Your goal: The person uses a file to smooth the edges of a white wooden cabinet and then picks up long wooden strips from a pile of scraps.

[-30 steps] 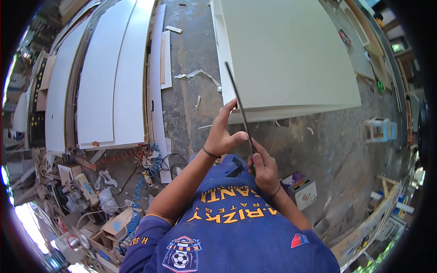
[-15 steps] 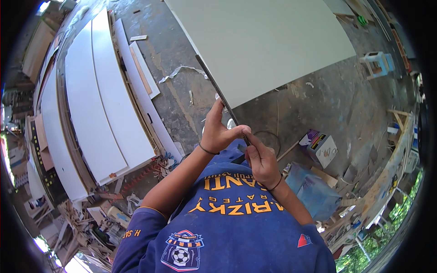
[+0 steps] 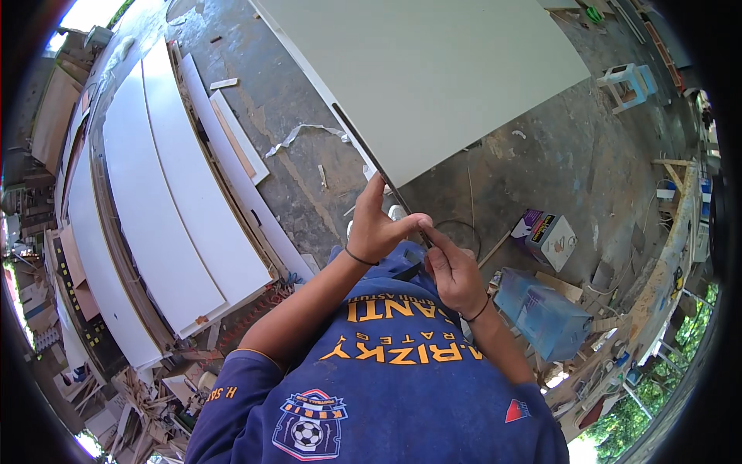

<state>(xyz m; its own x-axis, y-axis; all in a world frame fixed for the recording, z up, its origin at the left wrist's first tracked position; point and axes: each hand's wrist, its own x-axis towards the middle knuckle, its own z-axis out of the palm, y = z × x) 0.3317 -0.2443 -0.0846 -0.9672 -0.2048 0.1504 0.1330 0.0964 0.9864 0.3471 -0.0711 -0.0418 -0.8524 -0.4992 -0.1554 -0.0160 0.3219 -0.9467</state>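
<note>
A long, thin, dark flat file (image 3: 357, 133) lies along the left edge of a large white board (image 3: 456, 69), near the board's closest corner. My left hand (image 3: 377, 230) is closed on the file partway along it, with the thumb stretched toward my other hand. At the near end, my right hand (image 3: 454, 280) wraps its fingers round the file, so that end is mostly hidden. The file slants from my chest up and away to the left.
Long white panels (image 3: 166, 193) lie stacked on the left, scrap wood below them. On the right are a purple and white box (image 3: 545, 236), a blue translucent container (image 3: 545, 313) and a light blue stool (image 3: 627, 87). A torn white strip (image 3: 305, 131) lies on the floor.
The view has turned a little. Both hands and the file appear slightly farther right, with the same hold. The file still lies along the board's edge.
</note>
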